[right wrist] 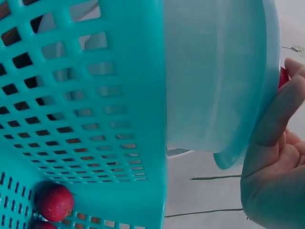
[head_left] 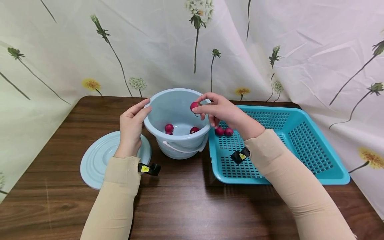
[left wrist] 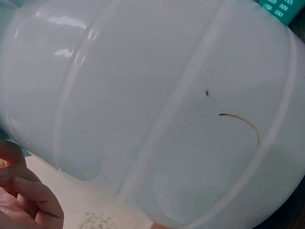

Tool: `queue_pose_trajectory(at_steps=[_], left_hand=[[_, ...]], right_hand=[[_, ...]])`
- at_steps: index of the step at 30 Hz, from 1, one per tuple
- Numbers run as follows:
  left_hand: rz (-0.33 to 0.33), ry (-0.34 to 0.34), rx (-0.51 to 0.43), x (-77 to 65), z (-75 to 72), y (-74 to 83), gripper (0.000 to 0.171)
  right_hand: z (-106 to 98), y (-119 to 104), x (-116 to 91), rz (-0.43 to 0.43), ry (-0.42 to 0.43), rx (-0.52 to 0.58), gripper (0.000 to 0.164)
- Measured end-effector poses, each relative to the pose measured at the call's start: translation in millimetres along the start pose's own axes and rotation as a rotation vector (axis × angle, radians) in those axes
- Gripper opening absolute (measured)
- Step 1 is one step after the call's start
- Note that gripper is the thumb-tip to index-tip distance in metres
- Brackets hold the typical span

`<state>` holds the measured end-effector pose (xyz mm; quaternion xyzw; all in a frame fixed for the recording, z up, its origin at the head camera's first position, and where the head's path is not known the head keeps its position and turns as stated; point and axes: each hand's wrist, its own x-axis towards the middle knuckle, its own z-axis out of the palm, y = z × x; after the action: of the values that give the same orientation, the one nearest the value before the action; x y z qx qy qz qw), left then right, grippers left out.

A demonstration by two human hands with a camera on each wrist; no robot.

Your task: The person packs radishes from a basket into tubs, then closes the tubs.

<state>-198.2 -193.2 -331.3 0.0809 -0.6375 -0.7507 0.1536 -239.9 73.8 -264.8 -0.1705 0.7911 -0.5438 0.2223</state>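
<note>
My right hand (head_left: 220, 108) pinches a red radish (head_left: 195, 106) between thumb and fingers, over the right side of a light blue bucket (head_left: 177, 146). In the right wrist view, just a sliver of this radish (right wrist: 283, 77) shows past the bucket's rim. My left hand (head_left: 132, 125) grips the bucket's left rim with thumb and fingers. Inside the bucket lie a few radishes (head_left: 169, 128), partly hidden by its front wall. Two more radishes (head_left: 229, 131) sit in a teal basket (head_left: 324, 181), beneath my right hand.
A round light blue lid (head_left: 94, 160) lies on the dark wooden table (head_left: 177, 206), partly under my left forearm. The basket stands close against the bucket's right side. Behind the table hangs a flower-patterned cloth (head_left: 162, 50). The bucket's white handle (head_left: 183, 150) hangs down in front.
</note>
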Motion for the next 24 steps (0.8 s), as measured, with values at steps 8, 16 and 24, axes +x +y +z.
queue_pose_trajectory(at_steps=[8, 16, 24], left_hand=[[0.010, 0.012, -0.002, 0.1, -1.8, -0.5, 0.032], [0.017, 0.012, 0.002, -0.2, -1.4, 0.4, 0.031], [-0.006, 0.003, -0.004, 0.3, -0.3, -0.6, 0.032]], right_hand=[[-4, 6, -2, -0.046, -0.013, 0.112, 0.032], [-19, 18, -5, -0.061, 0.063, 0.269, 0.025], [-42, 42, -6, 0.006, 0.148, 0.283, 0.017]])
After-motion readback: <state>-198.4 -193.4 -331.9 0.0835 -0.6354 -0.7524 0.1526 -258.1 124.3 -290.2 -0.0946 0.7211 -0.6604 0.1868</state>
